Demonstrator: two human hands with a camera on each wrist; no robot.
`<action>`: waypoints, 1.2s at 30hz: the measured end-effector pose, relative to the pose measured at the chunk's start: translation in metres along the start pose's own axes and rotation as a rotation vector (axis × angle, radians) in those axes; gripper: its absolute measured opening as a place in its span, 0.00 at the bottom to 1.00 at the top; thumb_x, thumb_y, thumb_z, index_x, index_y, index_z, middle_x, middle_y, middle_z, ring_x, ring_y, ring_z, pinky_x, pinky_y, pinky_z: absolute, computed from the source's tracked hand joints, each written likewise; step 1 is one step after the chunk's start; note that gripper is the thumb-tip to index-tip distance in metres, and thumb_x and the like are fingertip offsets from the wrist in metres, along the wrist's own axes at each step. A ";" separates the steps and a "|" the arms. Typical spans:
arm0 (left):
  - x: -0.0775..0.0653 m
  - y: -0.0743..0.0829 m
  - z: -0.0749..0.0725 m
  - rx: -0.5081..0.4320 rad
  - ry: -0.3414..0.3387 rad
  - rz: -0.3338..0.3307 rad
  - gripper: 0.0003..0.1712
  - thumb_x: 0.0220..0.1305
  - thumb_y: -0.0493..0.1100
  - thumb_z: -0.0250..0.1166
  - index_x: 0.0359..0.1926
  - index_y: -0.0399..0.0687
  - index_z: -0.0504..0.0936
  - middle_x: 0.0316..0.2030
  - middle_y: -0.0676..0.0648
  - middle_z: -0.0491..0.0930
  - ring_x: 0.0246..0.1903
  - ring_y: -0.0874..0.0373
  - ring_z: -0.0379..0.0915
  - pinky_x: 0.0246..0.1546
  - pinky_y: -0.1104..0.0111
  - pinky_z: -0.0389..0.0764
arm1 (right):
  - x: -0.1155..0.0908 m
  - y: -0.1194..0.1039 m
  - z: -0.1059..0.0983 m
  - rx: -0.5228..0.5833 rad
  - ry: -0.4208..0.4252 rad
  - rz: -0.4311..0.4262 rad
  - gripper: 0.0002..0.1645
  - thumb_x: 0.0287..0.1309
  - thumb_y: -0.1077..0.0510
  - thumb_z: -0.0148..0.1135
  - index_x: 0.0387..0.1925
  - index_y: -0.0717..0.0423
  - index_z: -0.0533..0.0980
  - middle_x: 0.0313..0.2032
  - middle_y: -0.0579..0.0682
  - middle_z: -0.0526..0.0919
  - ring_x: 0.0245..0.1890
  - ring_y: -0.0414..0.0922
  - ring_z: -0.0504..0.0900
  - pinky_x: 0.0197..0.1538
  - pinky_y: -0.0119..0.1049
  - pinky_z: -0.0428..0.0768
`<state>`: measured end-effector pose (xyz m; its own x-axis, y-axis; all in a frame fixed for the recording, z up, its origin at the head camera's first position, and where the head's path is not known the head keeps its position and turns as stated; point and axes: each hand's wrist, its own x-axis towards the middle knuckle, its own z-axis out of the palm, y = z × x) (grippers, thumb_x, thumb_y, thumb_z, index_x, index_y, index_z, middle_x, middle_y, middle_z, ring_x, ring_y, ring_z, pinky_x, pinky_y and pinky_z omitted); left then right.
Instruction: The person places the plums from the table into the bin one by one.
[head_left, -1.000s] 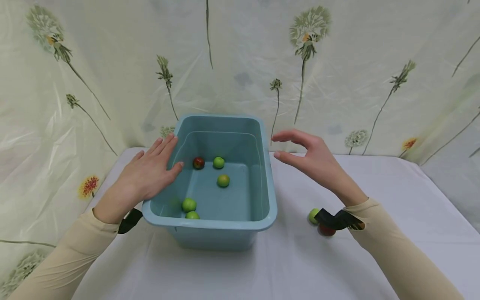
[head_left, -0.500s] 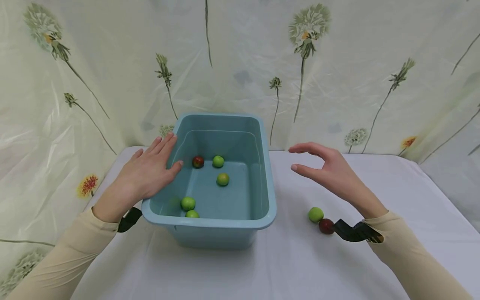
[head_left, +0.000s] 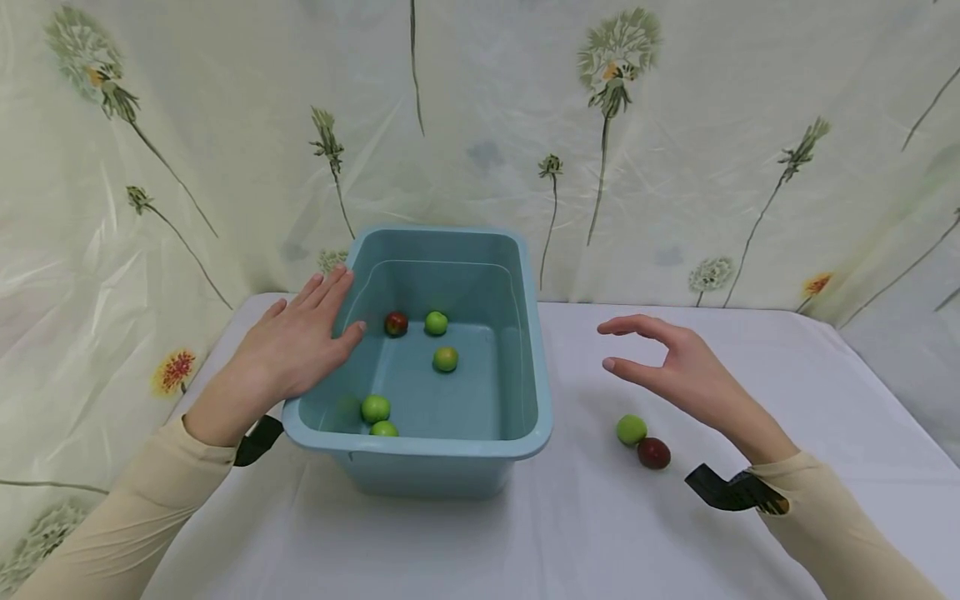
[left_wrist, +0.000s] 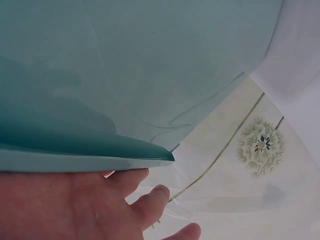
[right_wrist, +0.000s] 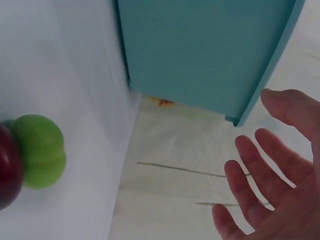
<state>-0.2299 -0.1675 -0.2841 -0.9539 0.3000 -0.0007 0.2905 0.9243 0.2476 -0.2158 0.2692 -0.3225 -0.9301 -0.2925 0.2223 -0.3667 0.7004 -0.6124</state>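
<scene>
A blue plastic tub point(head_left: 431, 447) stands on the table, holding a dark red fruit point(head_left: 396, 323) and several small green fruits, one of them a yellowish green fruit point(head_left: 446, 359) mid-floor. My left hand point(head_left: 288, 350) rests on the tub's left rim with straight fingers; in the left wrist view the hand point(left_wrist: 95, 205) lies along that rim. To the right of the tub my right hand point(head_left: 686, 371) hovers, thumb and fingers apart, nothing between them. Below it on the cloth, a green fruit point(head_left: 632, 430) and a dark red fruit point(head_left: 654, 453) sit side by side.
A white cloth point(head_left: 592, 533) covers the table. Behind and at the sides hangs a pale curtain point(head_left: 480, 125) printed with dandelions. Black bands point(head_left: 727, 490) are worn at both wrists.
My right hand has moved away from the tub, to the right and lower, uncovering the green and red fruits on the table. The left hand has stayed at the rim.
</scene>
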 end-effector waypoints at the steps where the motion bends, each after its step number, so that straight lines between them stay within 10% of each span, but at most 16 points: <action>1: 0.000 0.000 0.000 -0.001 -0.001 -0.001 0.42 0.75 0.58 0.45 0.79 0.46 0.40 0.78 0.45 0.36 0.75 0.43 0.30 0.68 0.39 0.42 | -0.001 0.002 0.001 -0.003 -0.006 0.001 0.25 0.61 0.44 0.67 0.58 0.44 0.76 0.57 0.44 0.78 0.61 0.47 0.71 0.57 0.56 0.71; 26: -0.003 0.000 0.002 -0.016 0.007 0.002 0.42 0.75 0.58 0.45 0.79 0.46 0.40 0.78 0.47 0.36 0.75 0.44 0.32 0.68 0.39 0.45 | -0.044 0.054 0.019 -0.049 -0.108 0.107 0.25 0.59 0.41 0.68 0.56 0.43 0.77 0.55 0.41 0.79 0.59 0.46 0.72 0.57 0.55 0.70; 33: -0.002 -0.001 0.002 -0.019 0.005 0.000 0.42 0.75 0.58 0.45 0.79 0.47 0.39 0.78 0.47 0.35 0.75 0.44 0.31 0.68 0.39 0.44 | -0.052 0.062 0.024 0.060 -0.190 0.202 0.26 0.58 0.45 0.70 0.57 0.46 0.76 0.28 0.47 0.84 0.27 0.45 0.82 0.37 0.35 0.77; 36: -0.002 -0.001 0.001 -0.020 0.008 0.002 0.42 0.75 0.58 0.45 0.79 0.47 0.40 0.78 0.47 0.35 0.75 0.44 0.32 0.68 0.39 0.44 | -0.052 0.064 0.027 0.088 -0.202 0.190 0.25 0.59 0.48 0.70 0.55 0.50 0.76 0.34 0.51 0.82 0.22 0.45 0.81 0.31 0.34 0.78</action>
<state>-0.2282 -0.1685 -0.2856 -0.9538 0.3003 0.0078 0.2914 0.9187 0.2667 -0.1901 0.3121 -0.3938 -0.9552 -0.2912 -0.0528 -0.1744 0.6982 -0.6943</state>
